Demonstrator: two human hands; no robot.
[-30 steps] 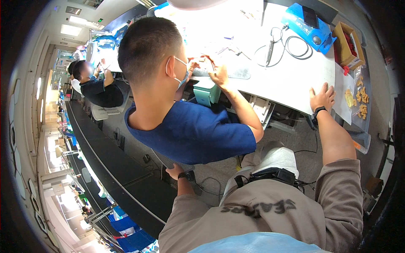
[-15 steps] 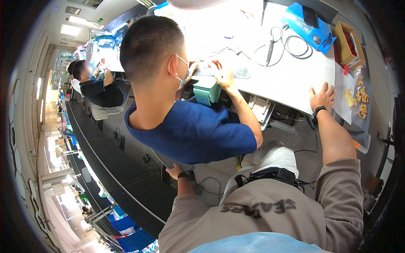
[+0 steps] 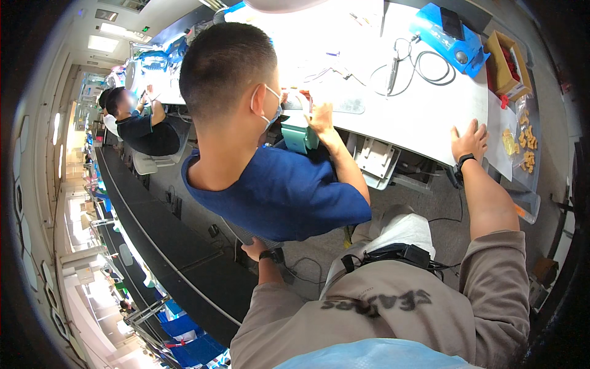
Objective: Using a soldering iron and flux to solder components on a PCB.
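My right hand (image 3: 470, 141) rests flat on the white worktable (image 3: 430, 114) near its right end, fingers spread, holding nothing. Low on the left, my left hand (image 3: 253, 249) grips the edge of a dark grey chair back (image 3: 265, 240) behind a seated co-worker; some of its fingers are hidden. In a blue top and a mask, that co-worker (image 3: 276, 190) bends over the table. The co-worker's right hand (image 3: 321, 117) is by a small red item (image 3: 306, 95), too small and glare-washed to name.
Toward the table's far right stand a blue machine (image 3: 452, 40) and a cabled handpiece (image 3: 392, 77). A cardboard box (image 3: 509, 64) and tan pieces (image 3: 528, 144) lie beyond my right hand. A green padded block (image 3: 299, 136) sits at the table's front edge. Another person (image 3: 147, 129) sits farther left.
The co-worker's head has shifted a little to the right, and their right forearm has drawn slightly left. Both my hands have stayed in place.
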